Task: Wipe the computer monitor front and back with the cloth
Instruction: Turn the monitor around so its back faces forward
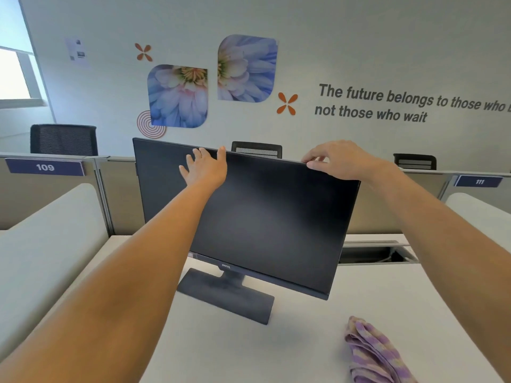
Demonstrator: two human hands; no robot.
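A black computer monitor (265, 217) stands on its flat base (226, 295) on the white desk (276, 355), screen dark and turned slightly to the right. My left hand (206, 168) lies flat against the upper part of the screen with fingers spread up to the top edge. My right hand (336, 160) grips the monitor's top edge near the right corner, thumb in front and fingers curled over the back. A crumpled purple and beige cloth (373, 352) lies on the desk at the front right, apart from both hands.
Grey partitions with number plates 109 (45, 167) and 111 (479, 181) run behind the desk. An open cable slot (376, 254) sits in the desk behind the monitor's right side. Black office chairs (63, 139) stand beyond the partitions.
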